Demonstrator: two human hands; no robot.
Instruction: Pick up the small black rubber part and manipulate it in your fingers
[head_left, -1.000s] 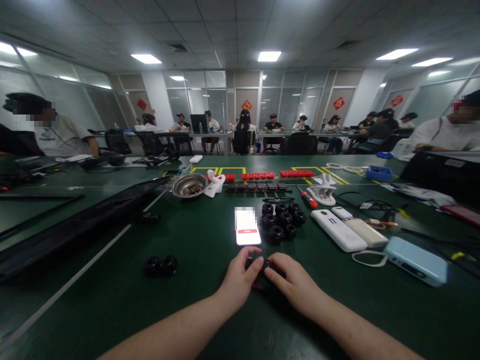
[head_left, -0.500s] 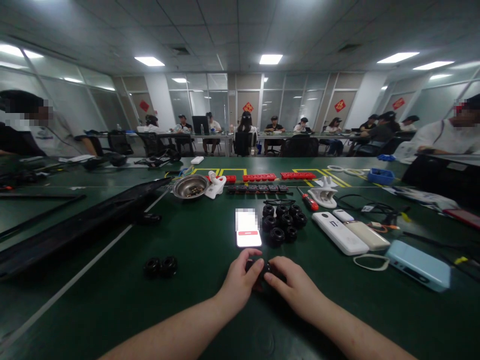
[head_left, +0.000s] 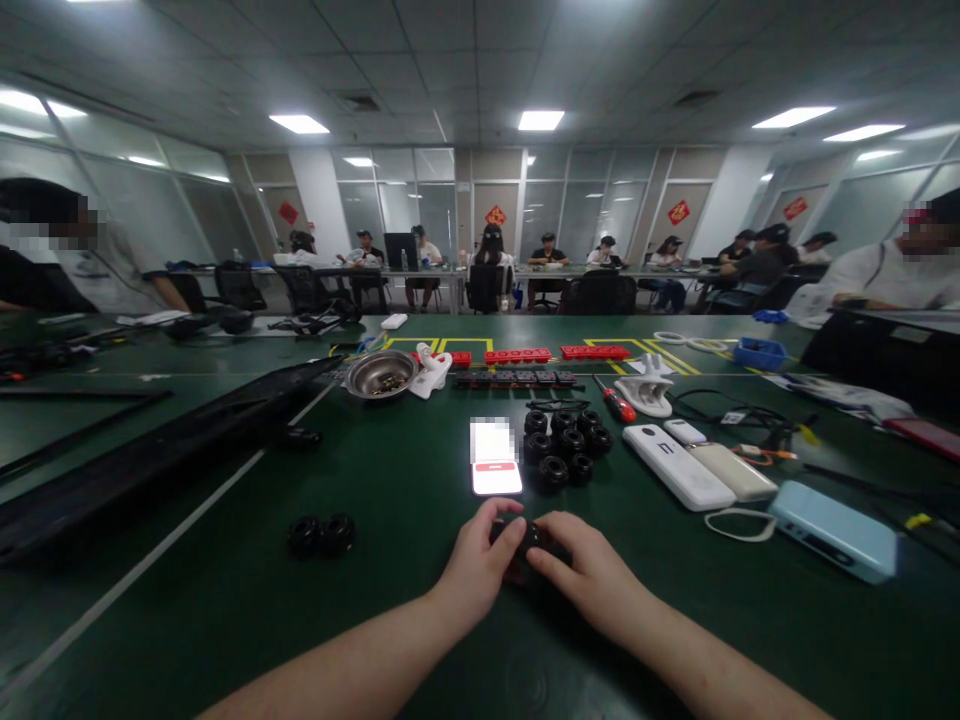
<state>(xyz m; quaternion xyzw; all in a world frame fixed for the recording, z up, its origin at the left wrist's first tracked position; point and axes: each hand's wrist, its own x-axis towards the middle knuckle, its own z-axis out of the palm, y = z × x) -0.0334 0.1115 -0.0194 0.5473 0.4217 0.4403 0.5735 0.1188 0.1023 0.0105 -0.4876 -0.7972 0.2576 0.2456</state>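
My left hand (head_left: 487, 548) is closed around a small black rounded part (head_left: 531, 535), its thumb on top. From the other side my right hand (head_left: 576, 552) grips the same part between thumb and fingers. The fingers cover most of it, so its exact shape is hidden. Just beyond my hands lies a phone (head_left: 496, 478) with its screen lit. A cluster of black, wheel-like round parts (head_left: 570, 441) sits to the right of the phone. Two more such parts (head_left: 321, 535) stand side by side to the left of my hands.
Farther back are a metal bowl (head_left: 381, 375) with small pieces, red trays (head_left: 517, 355), a black strip (head_left: 517, 379) and a red-black screwdriver (head_left: 619, 404). Power banks (head_left: 679, 466) and a light-blue box (head_left: 834, 530) lie right. A long black bag-like object (head_left: 165, 450) stretches along the left.
Both hands stay in nearly the same place with the black part between them. Only a very slight shift of the view shows.
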